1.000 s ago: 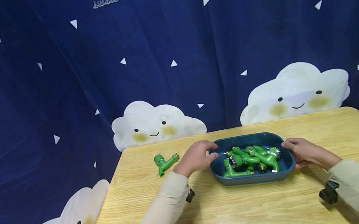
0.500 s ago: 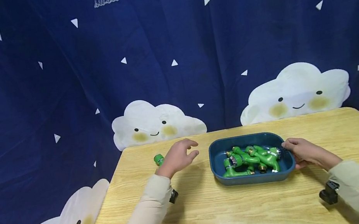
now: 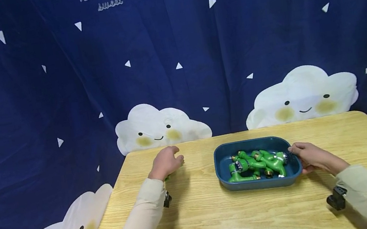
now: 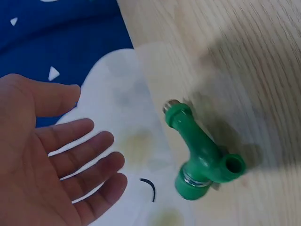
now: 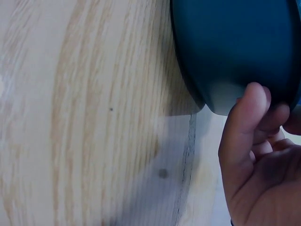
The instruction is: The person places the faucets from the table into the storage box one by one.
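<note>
My left hand (image 3: 166,163) is over the left part of the table with nothing in its grasp. In the left wrist view its fingers (image 4: 96,146) are spread and relaxed beside a green tap (image 4: 204,157) with a metal threaded end. The head view shows barely a sliver of that tap, the hand covering the rest. On the other side, my right hand (image 3: 314,156) pinches the right end of a dark blue oval bin (image 3: 257,185), its thumb (image 5: 249,108) against the wall. Several green taps (image 3: 249,164) with brass ends lie heaped inside.
The bin stands on a light wooden table (image 3: 215,221) whose far edge meets a dark blue curtain (image 3: 164,81) with white clouds and triangles. A small black wrist camera (image 3: 337,198) hangs at the right sleeve, another (image 3: 167,200) at the left.
My left hand has moved left from the bin's left end to above the lone tap, covering it from the head view. The right hand and the bin have stayed put.
</note>
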